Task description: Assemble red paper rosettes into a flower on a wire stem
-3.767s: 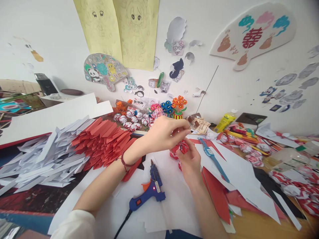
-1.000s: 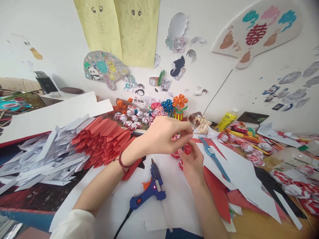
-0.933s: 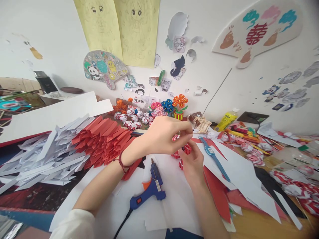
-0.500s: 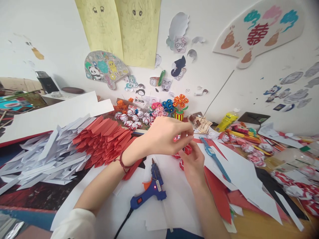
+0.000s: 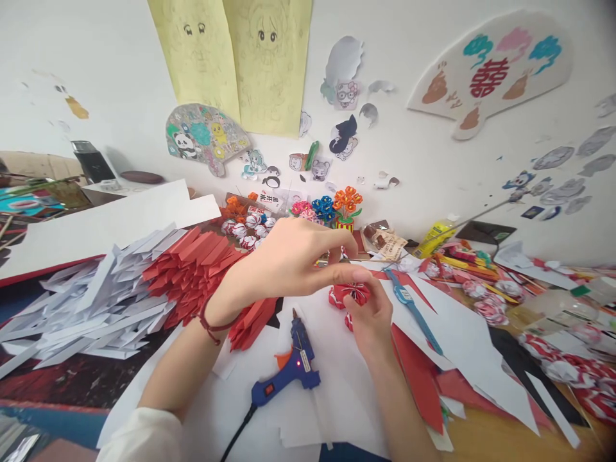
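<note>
My left hand (image 5: 293, 256) reaches over the paper with thumb and fingers pinched around the near end of a long thin stick (image 5: 474, 215), which slants up to the right toward the wall. Just below it, my right hand (image 5: 373, 314) grips a red-and-white folded paper ball (image 5: 355, 294), partly hidden by the fingers. My left thumb is close against the ball; whether the stick touches it, I cannot tell. A blue hot glue gun (image 5: 293, 366) with a lit red light lies on white paper between my forearms.
Piles of folded white strips (image 5: 101, 295) and red strips (image 5: 192, 269) lie at left. A blue watch (image 5: 414, 311) rests on paper at right. Behind stand a pot of orange flowers (image 5: 347, 208) and a yellow bottle (image 5: 436, 236). Red-and-white paper balls (image 5: 572, 366) crowd the right.
The thin stick has swung down from steep to a shallow slant toward the right. My left hand has turned and shifted slightly, and the paper ball shows more of its face.
</note>
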Motion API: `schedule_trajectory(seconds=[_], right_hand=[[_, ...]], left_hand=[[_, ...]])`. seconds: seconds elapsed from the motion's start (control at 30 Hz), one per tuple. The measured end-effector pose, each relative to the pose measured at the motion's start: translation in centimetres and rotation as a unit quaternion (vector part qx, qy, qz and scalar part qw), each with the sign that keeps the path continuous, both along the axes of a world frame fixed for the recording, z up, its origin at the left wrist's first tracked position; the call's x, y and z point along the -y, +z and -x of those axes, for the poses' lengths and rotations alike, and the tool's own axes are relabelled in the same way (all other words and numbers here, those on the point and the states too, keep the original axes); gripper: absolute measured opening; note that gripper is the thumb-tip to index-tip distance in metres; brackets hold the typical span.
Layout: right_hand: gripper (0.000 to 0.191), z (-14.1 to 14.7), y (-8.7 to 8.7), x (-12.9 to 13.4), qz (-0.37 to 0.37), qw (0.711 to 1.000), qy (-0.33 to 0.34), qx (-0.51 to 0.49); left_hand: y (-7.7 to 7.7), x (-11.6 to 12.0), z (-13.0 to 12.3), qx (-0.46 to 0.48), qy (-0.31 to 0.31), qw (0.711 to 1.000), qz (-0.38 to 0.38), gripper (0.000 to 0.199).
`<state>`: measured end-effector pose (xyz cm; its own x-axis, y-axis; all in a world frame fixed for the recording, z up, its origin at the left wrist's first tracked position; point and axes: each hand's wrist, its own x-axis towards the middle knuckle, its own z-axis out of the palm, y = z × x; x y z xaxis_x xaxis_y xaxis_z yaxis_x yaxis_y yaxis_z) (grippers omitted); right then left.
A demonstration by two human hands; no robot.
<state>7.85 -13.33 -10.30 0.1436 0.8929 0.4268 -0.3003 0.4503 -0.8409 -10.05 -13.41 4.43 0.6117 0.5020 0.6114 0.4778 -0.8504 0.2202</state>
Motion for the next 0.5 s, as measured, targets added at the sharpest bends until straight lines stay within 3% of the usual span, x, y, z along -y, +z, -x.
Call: schedule_trajectory(seconds=[0.2,0.4,0.5], right_hand=[[0.040,-0.2,-0.3,-0.7,0.021,1.000,-0.013,-0.013],[0.039,-0.1,0.2,-1.3,0.001,0.999,-0.040,0.009],[0.034,0.4,0.7,-1.5,-0.011,0.998,-0.055,0.036]], left_hand=[[1.2,2.3,0.9,0.076,0.041,0.995,-0.043,0.029],[1.7,6.8,1.0,0.122,-0.132,0.984,0.012,0.020],[1.5,9.4,0.4,0.098,-0.114,0.987,-0.061,0.026]])
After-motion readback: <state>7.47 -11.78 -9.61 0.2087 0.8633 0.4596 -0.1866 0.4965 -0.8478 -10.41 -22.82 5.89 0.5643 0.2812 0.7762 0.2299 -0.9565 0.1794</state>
